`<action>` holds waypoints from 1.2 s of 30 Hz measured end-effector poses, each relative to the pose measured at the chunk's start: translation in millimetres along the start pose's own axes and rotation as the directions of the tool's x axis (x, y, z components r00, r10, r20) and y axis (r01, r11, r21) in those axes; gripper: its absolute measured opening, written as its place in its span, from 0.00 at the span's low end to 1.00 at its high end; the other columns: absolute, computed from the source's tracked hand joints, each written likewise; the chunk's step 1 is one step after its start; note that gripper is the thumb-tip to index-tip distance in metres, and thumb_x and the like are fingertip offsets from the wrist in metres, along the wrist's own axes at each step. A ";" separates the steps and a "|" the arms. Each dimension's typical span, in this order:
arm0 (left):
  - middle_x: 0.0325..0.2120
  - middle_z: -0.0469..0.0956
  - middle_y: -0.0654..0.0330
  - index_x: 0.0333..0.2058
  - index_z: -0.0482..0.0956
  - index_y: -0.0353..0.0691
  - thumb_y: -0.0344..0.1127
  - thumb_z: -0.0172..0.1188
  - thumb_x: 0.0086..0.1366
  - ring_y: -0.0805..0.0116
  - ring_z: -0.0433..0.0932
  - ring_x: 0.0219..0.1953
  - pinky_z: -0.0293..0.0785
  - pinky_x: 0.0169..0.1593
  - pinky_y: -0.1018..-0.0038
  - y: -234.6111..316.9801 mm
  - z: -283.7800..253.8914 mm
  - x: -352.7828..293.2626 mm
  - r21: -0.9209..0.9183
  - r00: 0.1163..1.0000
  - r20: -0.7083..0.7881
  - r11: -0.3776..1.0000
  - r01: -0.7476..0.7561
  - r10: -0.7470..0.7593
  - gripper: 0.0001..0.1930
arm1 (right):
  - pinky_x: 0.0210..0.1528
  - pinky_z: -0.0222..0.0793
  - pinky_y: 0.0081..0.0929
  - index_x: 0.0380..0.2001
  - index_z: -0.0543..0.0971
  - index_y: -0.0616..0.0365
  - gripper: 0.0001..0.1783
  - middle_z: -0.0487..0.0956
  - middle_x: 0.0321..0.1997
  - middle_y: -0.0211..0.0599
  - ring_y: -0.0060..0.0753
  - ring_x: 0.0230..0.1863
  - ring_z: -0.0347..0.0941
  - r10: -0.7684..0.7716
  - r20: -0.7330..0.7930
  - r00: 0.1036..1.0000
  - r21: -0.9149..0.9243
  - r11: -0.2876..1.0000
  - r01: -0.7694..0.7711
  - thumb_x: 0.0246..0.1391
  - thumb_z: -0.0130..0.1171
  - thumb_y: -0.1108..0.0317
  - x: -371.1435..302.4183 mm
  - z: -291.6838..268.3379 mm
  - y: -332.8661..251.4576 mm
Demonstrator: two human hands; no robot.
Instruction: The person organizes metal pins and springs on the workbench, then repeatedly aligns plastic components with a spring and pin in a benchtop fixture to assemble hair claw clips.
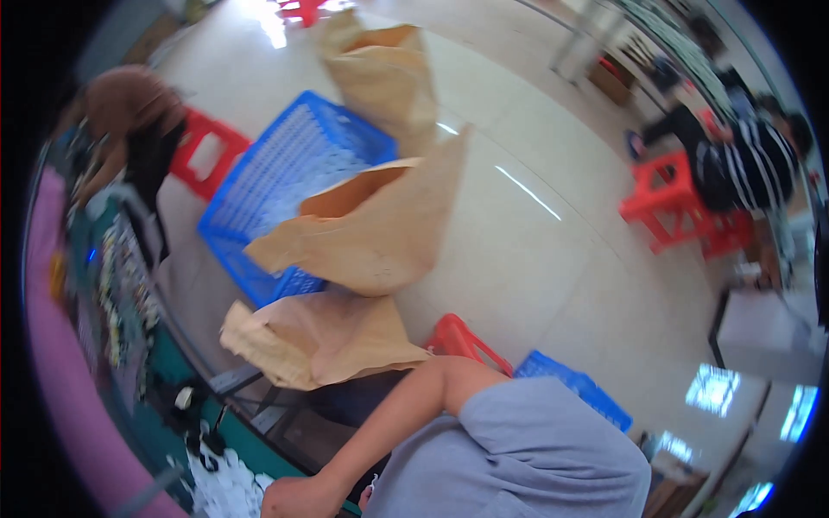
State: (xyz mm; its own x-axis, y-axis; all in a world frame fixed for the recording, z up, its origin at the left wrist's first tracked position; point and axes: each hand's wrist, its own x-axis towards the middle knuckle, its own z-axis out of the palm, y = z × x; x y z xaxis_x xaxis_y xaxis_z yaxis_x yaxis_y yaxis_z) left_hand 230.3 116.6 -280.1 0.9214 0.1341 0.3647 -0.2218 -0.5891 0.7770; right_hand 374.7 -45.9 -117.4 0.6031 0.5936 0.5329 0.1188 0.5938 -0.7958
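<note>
My right arm, in a grey short sleeve, reaches left from the lower edge with its elbow bent outward. My right hand (298, 498) is at the bottom edge, beside a heap of white pieces (226, 483) on the green work surface (186, 345). The frame cuts off its fingers, so I cannot make out their pose or anything in them. Black objects (177, 399) lie just beyond the white heap. My left hand is not in view.
Brown paper bags (371, 233) stand by a blue plastic basket (259, 173) holding whitish pieces. A folded-over bag (337, 341) is near my elbow. Red stools (665, 203) and a blue crate (579, 393) stand on the floor. Other people are at the far left and right.
</note>
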 end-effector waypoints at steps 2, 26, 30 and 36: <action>0.41 0.82 0.55 0.50 0.80 0.34 0.23 0.64 0.67 0.66 0.81 0.35 0.77 0.39 0.75 3.9 -3.0 -7.3 0.047 0.994 -0.109 0.999 -0.001 0.006 0.13 | 0.32 0.73 0.31 0.31 0.85 0.58 0.14 0.84 0.29 0.35 0.29 0.28 0.78 0.131 0.074 0.989 0.090 0.986 -0.137 0.59 0.67 0.57 -4.8 -8.9 -11.6; 0.40 0.83 0.54 0.48 0.81 0.34 0.23 0.64 0.66 0.63 0.82 0.35 0.78 0.39 0.73 9.5 27.8 -10.3 0.052 0.957 -0.283 0.997 -0.052 0.064 0.12 | 0.34 0.74 0.31 0.22 0.79 0.62 0.07 0.81 0.24 0.35 0.32 0.27 0.79 0.153 0.149 0.977 0.158 0.972 -0.176 0.46 0.65 0.70 4.0 23.7 12.6; 0.40 0.83 0.54 0.48 0.81 0.34 0.23 0.64 0.66 0.63 0.82 0.35 0.78 0.39 0.73 10.4 27.3 -8.0 0.044 0.963 -0.260 0.997 -0.066 0.075 0.12 | 0.33 0.73 0.30 0.22 0.79 0.62 0.07 0.81 0.24 0.35 0.32 0.26 0.78 0.143 0.138 0.980 0.169 0.972 -0.165 0.45 0.65 0.70 3.6 25.1 17.9; 0.39 0.83 0.54 0.47 0.82 0.34 0.22 0.65 0.66 0.62 0.82 0.35 0.78 0.39 0.73 11.7 31.1 0.8 0.036 0.967 -0.237 0.995 -0.093 0.099 0.12 | 0.31 0.72 0.31 0.21 0.79 0.63 0.07 0.80 0.22 0.35 0.31 0.25 0.77 0.184 0.162 0.969 0.135 0.969 -0.207 0.45 0.65 0.70 5.1 22.6 16.3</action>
State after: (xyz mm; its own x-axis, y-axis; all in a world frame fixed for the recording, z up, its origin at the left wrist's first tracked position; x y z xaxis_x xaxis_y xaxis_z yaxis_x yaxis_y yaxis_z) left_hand 238.4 85.0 -286.7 0.7933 0.2601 0.5504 -0.2948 -0.6270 0.7211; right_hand 361.9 -21.0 -121.1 0.4784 0.7729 0.4168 -0.1159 0.5260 -0.8425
